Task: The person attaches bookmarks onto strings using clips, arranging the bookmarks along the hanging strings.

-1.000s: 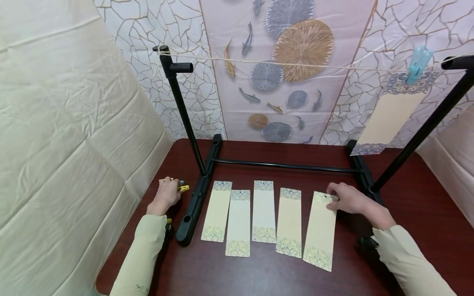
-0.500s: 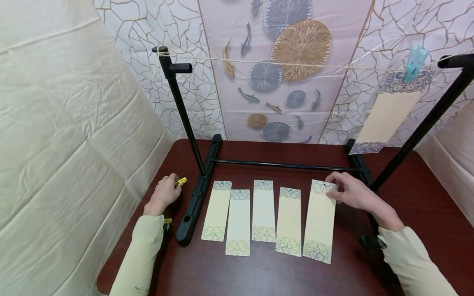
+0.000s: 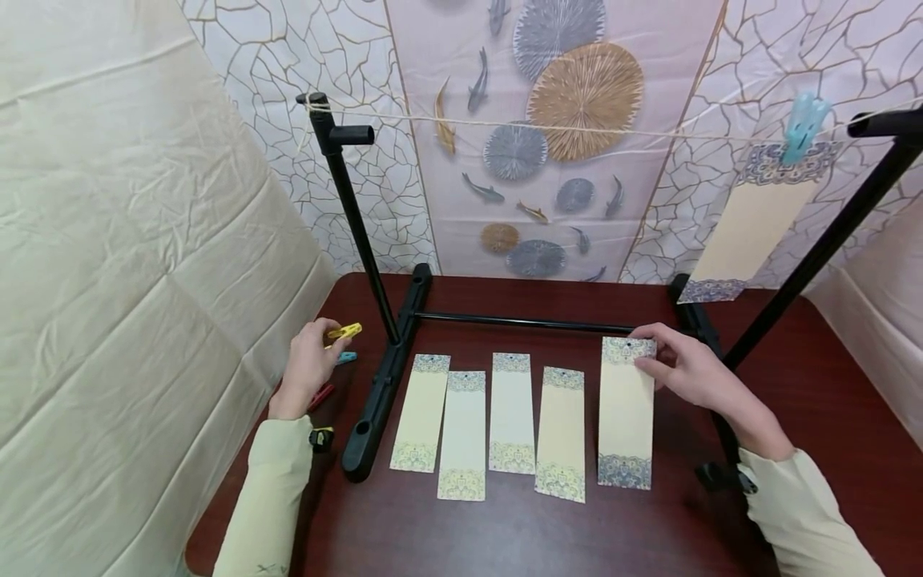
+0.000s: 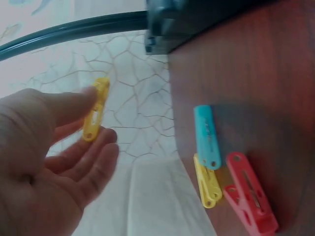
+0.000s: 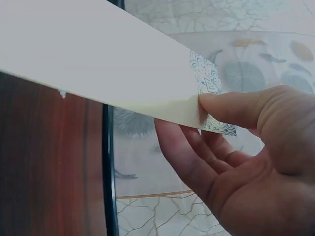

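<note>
My left hand (image 3: 306,367) pinches a yellow clothespin (image 4: 97,109) between thumb and fingers, above the table's left side. Beneath it lie a blue clothespin (image 4: 206,137), another yellow clothespin (image 4: 207,183) and a red clothespin (image 4: 252,194). At the right, my right hand (image 3: 685,367) pinches the patterned top end of a cream bookmark (image 3: 626,409), thumb on the face and fingers behind, as the right wrist view shows. To its left lie several more bookmarks, the nearest being a cream bookmark (image 3: 561,433). A blue clothespin (image 3: 805,128) holds one hanging bookmark (image 3: 753,228) on the string.
A string (image 3: 505,123) spans the two posts of a black stand. Its left post (image 3: 358,224) and left foot (image 3: 382,393) rise beside my left hand; the right post (image 3: 822,248) is beyond my right hand. A low crossbar (image 3: 526,321) runs behind the bookmarks on the dark red table (image 3: 505,537).
The right hand has raised the cream bookmark off the table, its lower end swinging straight down. The left hand has lifted the yellow clothespin up, away from the others.
</note>
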Available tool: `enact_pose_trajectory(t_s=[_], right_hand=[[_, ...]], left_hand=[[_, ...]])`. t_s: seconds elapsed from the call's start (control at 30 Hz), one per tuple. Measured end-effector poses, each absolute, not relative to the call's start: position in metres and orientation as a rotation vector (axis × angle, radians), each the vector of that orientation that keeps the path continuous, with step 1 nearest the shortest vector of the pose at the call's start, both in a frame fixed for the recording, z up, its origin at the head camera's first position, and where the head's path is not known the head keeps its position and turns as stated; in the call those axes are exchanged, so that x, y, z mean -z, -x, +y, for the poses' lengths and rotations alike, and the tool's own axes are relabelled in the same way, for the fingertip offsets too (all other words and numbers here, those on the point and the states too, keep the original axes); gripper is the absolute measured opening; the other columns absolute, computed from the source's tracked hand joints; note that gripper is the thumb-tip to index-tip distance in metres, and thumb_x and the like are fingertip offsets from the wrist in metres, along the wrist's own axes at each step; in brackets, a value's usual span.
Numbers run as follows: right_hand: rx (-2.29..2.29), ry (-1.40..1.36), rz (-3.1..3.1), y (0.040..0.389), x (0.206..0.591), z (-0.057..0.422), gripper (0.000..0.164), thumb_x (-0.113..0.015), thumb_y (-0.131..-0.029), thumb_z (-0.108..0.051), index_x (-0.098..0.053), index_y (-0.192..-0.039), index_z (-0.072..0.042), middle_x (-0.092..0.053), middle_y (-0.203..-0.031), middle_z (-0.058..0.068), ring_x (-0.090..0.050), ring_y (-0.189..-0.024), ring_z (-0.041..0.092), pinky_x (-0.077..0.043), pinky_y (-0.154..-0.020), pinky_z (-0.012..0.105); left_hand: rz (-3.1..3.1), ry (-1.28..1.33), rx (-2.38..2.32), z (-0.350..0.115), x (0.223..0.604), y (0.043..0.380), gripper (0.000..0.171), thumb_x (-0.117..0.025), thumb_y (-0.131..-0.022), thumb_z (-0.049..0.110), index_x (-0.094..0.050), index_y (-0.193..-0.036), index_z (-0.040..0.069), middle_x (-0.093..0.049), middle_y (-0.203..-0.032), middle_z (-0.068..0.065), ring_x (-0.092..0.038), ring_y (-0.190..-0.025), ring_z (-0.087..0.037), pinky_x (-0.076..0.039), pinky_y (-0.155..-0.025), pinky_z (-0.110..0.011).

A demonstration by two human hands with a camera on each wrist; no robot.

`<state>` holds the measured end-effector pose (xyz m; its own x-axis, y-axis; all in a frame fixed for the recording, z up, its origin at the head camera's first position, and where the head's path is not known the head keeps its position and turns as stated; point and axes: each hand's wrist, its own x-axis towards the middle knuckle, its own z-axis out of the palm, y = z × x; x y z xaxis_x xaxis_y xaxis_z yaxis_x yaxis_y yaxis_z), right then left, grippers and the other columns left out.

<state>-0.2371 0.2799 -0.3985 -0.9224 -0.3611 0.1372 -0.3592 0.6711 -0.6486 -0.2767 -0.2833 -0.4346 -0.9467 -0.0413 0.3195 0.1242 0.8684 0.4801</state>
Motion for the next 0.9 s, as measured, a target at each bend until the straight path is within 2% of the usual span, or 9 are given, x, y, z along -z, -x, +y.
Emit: enact_pose_trajectory(t_s=[0.2, 0.33, 0.6, 0.67, 0.9], right_hand=[[1.096, 0.660, 2.949, 0.232, 0.390, 0.275, 0.034, -0.062, -0.097, -0.013, -0.054, -0.130, -0.013, -0.057, -0.076, 0.006, -0.057, -0.059, 0.005, -0.050, -0.053, 0.027], [1.091, 0.685, 2.974, 0.231, 0.386, 0.273, 0.034, -0.062, -0.097, -0.012, -0.054, -0.130, -0.013, -0.056, -0.071, 0.004, -0.057, -0.058, 0.004, -0.047, -0.052, 0.027], [1.092, 0.696, 3.024, 0.227, 0.375, 0.270, 0.033, -0.059, -0.099, -0.013, -0.051, -0.131, -0.010, -0.055, -0.069, 0.002, -0.059, -0.058, 0.002, -0.044, -0.050, 0.027], [1.087, 0.688, 3.049, 0.226, 0.372, 0.269, 0.032, -0.058, -0.099, -0.014, -0.052, -0.130, -0.011, -0.054, -0.068, 0.001, -0.056, -0.057, 0.003, -0.042, -0.049, 0.027], [1.132, 0.729, 3.141, 0.224, 0.359, 0.266, 0.032, -0.059, -0.098, -0.012, -0.056, -0.130, -0.012, -0.050, -0.067, 0.000, -0.048, -0.055, 0.005, -0.035, -0.048, 0.026]], left_hand=[[-2.488, 0.114, 0.773, -0.276, 0.423, 0.273, 0.020, -0.068, -0.094, 0.021, -0.067, -0.099, 0.002, -0.062, -0.097, -0.018, -0.061, -0.084, -0.033, -0.053, -0.071, -0.046], [-2.405, 0.143, 0.779, -0.270, 0.416, 0.271, 0.018, -0.067, -0.094, 0.019, -0.069, -0.098, 0.002, -0.061, -0.099, -0.017, -0.062, -0.082, -0.029, -0.055, -0.070, -0.044], [-2.294, 0.202, 0.798, -0.261, 0.394, 0.264, 0.015, -0.063, -0.096, 0.014, -0.065, -0.096, -0.001, -0.058, -0.098, -0.019, -0.059, -0.075, -0.028, -0.050, -0.065, -0.038], [-2.253, 0.227, 0.801, -0.259, 0.388, 0.262, 0.014, -0.063, -0.096, 0.013, -0.065, -0.096, -0.001, -0.058, -0.097, -0.018, -0.059, -0.074, -0.027, -0.049, -0.064, -0.035], [-2.173, 0.306, 0.832, -0.249, 0.368, 0.258, 0.013, -0.070, -0.091, 0.018, -0.068, -0.092, 0.005, -0.060, -0.092, -0.011, -0.060, -0.074, -0.019, -0.043, -0.066, -0.010]])
